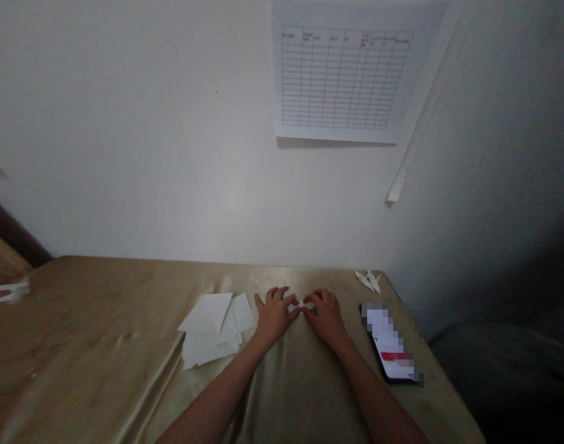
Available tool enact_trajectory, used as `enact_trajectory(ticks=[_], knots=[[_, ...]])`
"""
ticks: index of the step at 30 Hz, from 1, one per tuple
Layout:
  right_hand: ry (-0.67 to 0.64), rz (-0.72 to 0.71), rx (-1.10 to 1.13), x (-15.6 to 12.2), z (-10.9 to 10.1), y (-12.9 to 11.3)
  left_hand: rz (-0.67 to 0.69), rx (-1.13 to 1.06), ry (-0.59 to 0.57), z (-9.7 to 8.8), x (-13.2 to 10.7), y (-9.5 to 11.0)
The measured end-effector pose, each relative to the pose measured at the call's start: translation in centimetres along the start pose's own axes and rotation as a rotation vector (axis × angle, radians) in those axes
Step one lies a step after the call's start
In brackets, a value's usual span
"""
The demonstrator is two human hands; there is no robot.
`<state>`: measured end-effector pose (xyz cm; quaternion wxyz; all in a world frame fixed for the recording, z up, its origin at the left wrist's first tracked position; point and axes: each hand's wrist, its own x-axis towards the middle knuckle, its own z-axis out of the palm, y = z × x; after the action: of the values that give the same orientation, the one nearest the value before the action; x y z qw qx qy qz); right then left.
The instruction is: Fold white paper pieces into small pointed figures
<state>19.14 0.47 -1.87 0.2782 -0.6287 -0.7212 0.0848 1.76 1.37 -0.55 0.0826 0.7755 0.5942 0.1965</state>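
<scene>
While sheets point(211, 314) lie L, L hand point(276, 313) & R hand point(326, 313) pinch sm. wht. paper point(303, 305).

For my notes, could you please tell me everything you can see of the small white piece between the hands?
The small white piece looks like paper, narrow and lying crosswise. The left hand and the right hand pinch it from either side, hiding much of it. Any folds, and whether it touches the cloth below, cannot be made out.
</scene>
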Motion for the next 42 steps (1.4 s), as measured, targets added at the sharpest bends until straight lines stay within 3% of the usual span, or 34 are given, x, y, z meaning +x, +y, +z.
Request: enact_trajectory(ticks=[10, 19, 26, 36, 42], knots=[[-0.022, 0.022, 0.019, 0.2, 0.1, 0.4, -0.033, -0.027, -0.051, -0.2, 0.2, -0.2], [-0.079, 0.026, 0.114, 0.5, 0.1, 1.1, 0.025, -0.022, -0.116, -0.7, 0.2, -1.2], [0.004, -0.023, 0.135, -0.3, -0.2, 0.9, 0.094, -0.008, -0.081, -0.7, -0.3, -1.6], [-0.038, -0.050, 0.154, -0.2, 0.1, 1.6, 0.094, -0.038, 0.010, -1.0, -0.1, -1.2], [-0.025, -0.057, 0.162, -0.4, -0.1, 1.3, 0.163, -0.075, 0.025, -0.5, -0.1, -1.4]])
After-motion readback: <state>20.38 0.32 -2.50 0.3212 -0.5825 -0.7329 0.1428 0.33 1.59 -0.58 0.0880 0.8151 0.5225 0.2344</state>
